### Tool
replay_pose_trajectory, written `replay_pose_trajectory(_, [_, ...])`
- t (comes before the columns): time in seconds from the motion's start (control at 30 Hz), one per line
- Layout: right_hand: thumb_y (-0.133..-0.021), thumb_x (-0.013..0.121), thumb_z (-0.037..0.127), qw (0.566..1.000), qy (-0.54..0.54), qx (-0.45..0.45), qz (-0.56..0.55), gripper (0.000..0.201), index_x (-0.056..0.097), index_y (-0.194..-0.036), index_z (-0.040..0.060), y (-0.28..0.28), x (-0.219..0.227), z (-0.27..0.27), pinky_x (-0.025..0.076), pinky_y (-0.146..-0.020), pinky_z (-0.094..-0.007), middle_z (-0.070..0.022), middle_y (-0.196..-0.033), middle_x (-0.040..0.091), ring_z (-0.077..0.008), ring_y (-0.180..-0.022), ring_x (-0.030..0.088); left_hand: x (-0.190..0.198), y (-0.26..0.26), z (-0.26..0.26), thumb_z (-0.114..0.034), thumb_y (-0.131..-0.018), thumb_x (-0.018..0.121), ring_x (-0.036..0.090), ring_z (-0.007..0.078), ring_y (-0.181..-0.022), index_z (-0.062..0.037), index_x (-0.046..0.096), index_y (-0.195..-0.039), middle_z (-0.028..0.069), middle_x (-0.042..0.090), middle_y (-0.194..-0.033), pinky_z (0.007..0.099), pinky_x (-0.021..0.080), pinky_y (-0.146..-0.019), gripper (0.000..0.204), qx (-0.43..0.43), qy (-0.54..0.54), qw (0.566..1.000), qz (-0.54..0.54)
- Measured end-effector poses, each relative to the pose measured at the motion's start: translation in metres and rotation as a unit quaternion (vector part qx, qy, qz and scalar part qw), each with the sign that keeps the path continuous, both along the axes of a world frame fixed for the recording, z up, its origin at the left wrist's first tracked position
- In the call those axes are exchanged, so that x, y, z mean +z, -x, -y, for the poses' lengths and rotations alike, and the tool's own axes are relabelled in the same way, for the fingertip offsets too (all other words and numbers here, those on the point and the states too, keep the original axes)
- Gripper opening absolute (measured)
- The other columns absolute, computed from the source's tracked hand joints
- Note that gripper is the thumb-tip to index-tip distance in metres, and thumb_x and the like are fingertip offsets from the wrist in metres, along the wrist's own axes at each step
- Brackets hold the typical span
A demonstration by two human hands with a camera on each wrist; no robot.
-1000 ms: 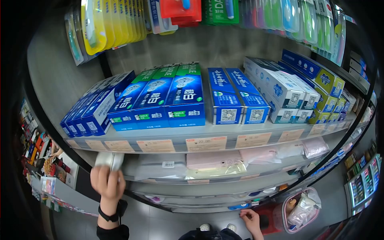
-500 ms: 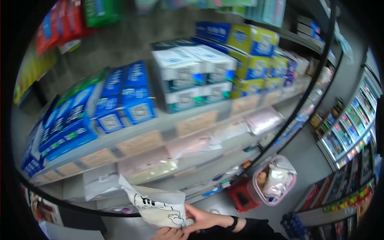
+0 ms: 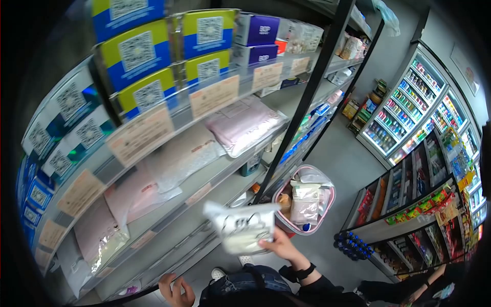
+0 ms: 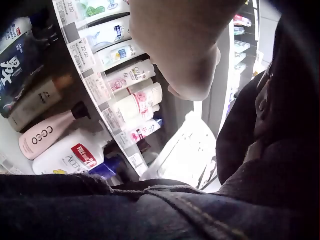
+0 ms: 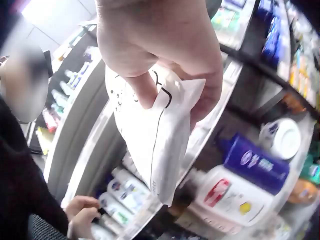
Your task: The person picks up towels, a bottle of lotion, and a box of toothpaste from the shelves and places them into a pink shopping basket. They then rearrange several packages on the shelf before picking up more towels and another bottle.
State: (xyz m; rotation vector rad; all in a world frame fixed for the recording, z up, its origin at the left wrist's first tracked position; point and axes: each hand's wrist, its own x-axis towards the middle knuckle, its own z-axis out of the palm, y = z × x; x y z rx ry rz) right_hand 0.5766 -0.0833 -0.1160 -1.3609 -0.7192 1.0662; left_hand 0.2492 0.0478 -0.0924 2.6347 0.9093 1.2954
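Beside the basket [image 3: 333,196], right hand [image 3: 283,246] pinches white packet [image 3: 239,233], its length lying leftward from the fingers; left hand [image 3: 177,291], loosely curled, empty.

Price labels [image 3: 214,97] line the shelves [image 3: 176,225] of a shop, where stacked boxes [image 3: 135,51], toiletry bottles [image 4: 70,152] and glass-fronted drink coolers [image 3: 409,107] share the floor with a pink-rimmed shopping basket [image 3: 331,203].

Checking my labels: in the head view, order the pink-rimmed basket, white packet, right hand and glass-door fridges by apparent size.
1. Glass-door fridges
2. Pink-rimmed basket and white packet: too alike to rank
3. Right hand
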Motion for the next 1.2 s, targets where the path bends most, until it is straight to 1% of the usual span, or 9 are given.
replay_pose_trajectory(0.1, [-0.089, 0.066, 0.005, 0.980, 0.060, -0.183, 0.040, 0.048, 0.048, -0.133, 0.0005, -0.041, -0.021, 0.032, 0.042, -0.099, -0.0316, -0.0076, -0.121, 0.060, -0.0157, -0.112, 0.054, 0.001, -0.014, -0.002, 0.007, -0.070, 0.058, 0.056, 0.0337, -0.082, -0.0026, 0.058, -0.086, 0.0133, 0.057, -0.093, 0.0416, 0.045, -0.071, 0.018, -0.033, 0.058, 0.998, 0.006])
replay_pose_trajectory(0.27, [-0.086, 0.065, 0.011, 0.844, 0.185, -0.390, 0.317, 0.053, 0.045, -0.133, -0.0004, -0.114, -0.068, 0.069, 0.049, -0.089, -0.0416, -0.0274, -0.108, 0.065, -0.0398, -0.103, 0.064, 0.009, -0.033, -0.005, 0.006, -0.067, 0.059, 0.056, 0.0326, -0.077, -0.0021, 0.057, -0.081, 0.0123, 0.057, -0.086, 0.0404, 0.045, -0.068, 0.016, -0.062, 0.111, 0.992, -0.010])
replay_pose_trajectory(0.5, [-0.084, 0.063, 0.010, 0.801, 0.298, -0.298, 0.426, 0.041, 0.050, -0.123, 0.0039, -0.161, -0.057, 0.038, 0.051, -0.078, -0.0492, -0.0281, -0.096, 0.066, -0.0464, -0.092, 0.063, 0.016, -0.050, -0.002, 0.006, -0.067, 0.061, 0.057, 0.0316, -0.076, -0.0018, 0.058, -0.079, 0.0117, 0.058, -0.084, 0.0393, 0.045, -0.067, 0.015, -0.053, 0.105, 0.993, -0.016])
replay_pose_trajectory(0.63, [-0.086, 0.055, 0.011, 0.744, 0.340, -0.274, 0.506, 0.035, 0.052, -0.119, -0.0001, -0.178, -0.101, 0.016, 0.051, -0.075, -0.0531, -0.0299, -0.089, 0.065, -0.0463, -0.086, 0.064, 0.018, -0.051, -0.001, 0.007, -0.066, 0.061, 0.057, 0.0305, -0.075, -0.0021, 0.058, -0.079, 0.0111, 0.059, -0.083, 0.0387, 0.045, -0.066, 0.016, -0.050, 0.117, 0.992, -0.014])
replay_pose_trajectory(0.77, [-0.085, 0.053, 0.015, 0.741, 0.400, -0.244, 0.482, 0.034, 0.053, -0.115, -0.0010, -0.207, -0.144, 0.009, 0.052, -0.072, -0.0535, -0.0272, -0.084, 0.066, -0.0451, -0.081, 0.066, 0.018, -0.048, 0.002, 0.007, -0.066, 0.061, 0.057, 0.0303, -0.074, -0.0021, 0.058, -0.078, 0.0110, 0.058, -0.082, 0.0381, 0.044, -0.065, 0.016, -0.029, 0.113, 0.993, -0.017])
replay_pose_trajectory(0.97, [-0.082, 0.059, 0.022, 0.734, 0.456, -0.218, 0.453, 0.059, 0.039, -0.134, 0.0040, -0.217, -0.125, 0.008, 0.050, -0.081, -0.0533, -0.0278, -0.106, 0.062, -0.0439, -0.095, 0.063, 0.017, -0.039, 0.003, 0.007, -0.066, 0.060, 0.057, 0.0302, -0.073, -0.0021, 0.059, -0.078, 0.0112, 0.058, -0.081, 0.0378, 0.044, -0.065, 0.016, -0.011, 0.120, 0.993, -0.001])
replay_pose_trajectory(1.03, [-0.077, 0.066, 0.022, 0.667, 0.435, -0.271, 0.542, 0.073, 0.035, -0.141, 0.0080, -0.210, -0.115, 0.006, 0.048, -0.084, -0.0528, -0.0250, -0.113, 0.055, -0.0425, -0.100, 0.059, 0.019, -0.036, 0.003, 0.007, -0.066, 0.060, 0.057, 0.0306, -0.074, -0.0020, 0.059, -0.079, 0.0113, 0.057, -0.081, 0.0383, 0.044, -0.066, 0.016, 0.003, 0.108, 0.994, -0.010])
replay_pose_trajectory(1.17, [-0.070, 0.073, 0.017, 0.655, 0.367, -0.320, 0.577, 0.084, 0.033, -0.144, 0.0094, -0.193, -0.103, 0.008, 0.042, -0.092, -0.0515, -0.0230, -0.113, 0.052, -0.0412, -0.105, 0.053, 0.018, -0.026, 0.003, 0.007, -0.066, 0.060, 0.057, 0.0309, -0.075, -0.0018, 0.059, -0.080, 0.0115, 0.058, -0.082, 0.0388, 0.044, -0.066, 0.017, 0.020, 0.100, 0.995, -0.003])
replay_pose_trajectory(1.2, [-0.071, 0.073, 0.012, 0.693, 0.338, -0.337, 0.540, 0.079, 0.038, -0.141, 0.0081, -0.186, -0.096, 0.007, 0.037, -0.098, -0.0519, -0.0243, -0.117, 0.052, -0.0419, -0.111, 0.050, 0.020, -0.023, 0.003, 0.008, -0.066, 0.059, 0.057, 0.0310, -0.076, -0.0017, 0.059, -0.081, 0.0118, 0.058, -0.083, 0.0388, 0.044, -0.067, 0.018, 0.029, 0.095, 0.995, -0.002])
